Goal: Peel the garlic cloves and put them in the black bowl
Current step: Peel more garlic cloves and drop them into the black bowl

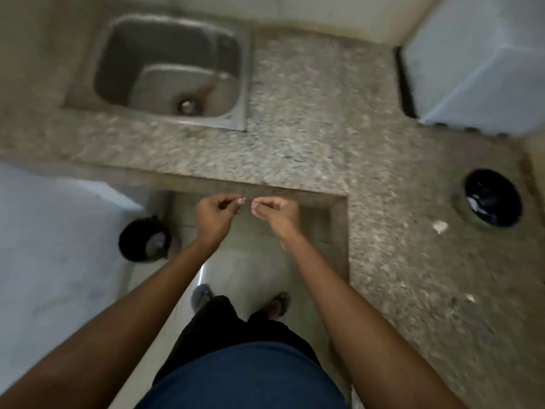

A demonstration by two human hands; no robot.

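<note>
The view is blurred. My left hand [216, 215] and my right hand [272, 214] hover close together in front of the counter's inner edge, fingertips almost meeting, all fingers curled. My left hand pinches a small dark scrap that looks like garlic peel [225, 203]. A small pale bit that looks like a garlic clove [254, 205] is pinched in my right hand's fingertips. The black bowl [491, 200] stands far right on the speckled counter [309, 137], with pale pieces inside. Two loose pale garlic bits [440, 227] lie on the counter near the bowl.
A steel sink [171, 69] is set into the counter at the back left. A white appliance [472, 63] stands at the back right. A black bin [144, 239] sits on the floor at my left, beside a white surface [44, 231].
</note>
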